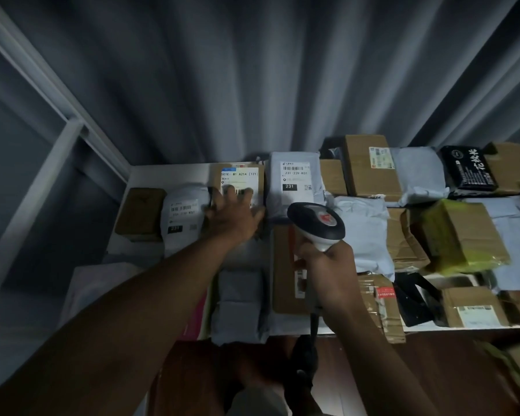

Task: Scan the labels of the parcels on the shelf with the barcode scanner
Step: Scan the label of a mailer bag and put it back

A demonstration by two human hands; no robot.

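The scanner [315,225] is sitting upright in the right hand [327,271], whose fingers are wrapping its handle, its dark head hovering just below the grey mailer [294,181] marked 231. Left of that mailer, the left hand [233,216] is lying spread, fingers straight, on the brown box [242,175], covering the lower part of its label. Further left of the mailer, a white pouch [183,214] is touching the box on the shelf [168,172].

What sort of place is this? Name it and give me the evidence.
Probably a parcel depot or courier pickup store room. White shelves are crowded with cardboard boxes and grey mailer bags bearing barcode labels, and the right hand holds a barcode scanner.
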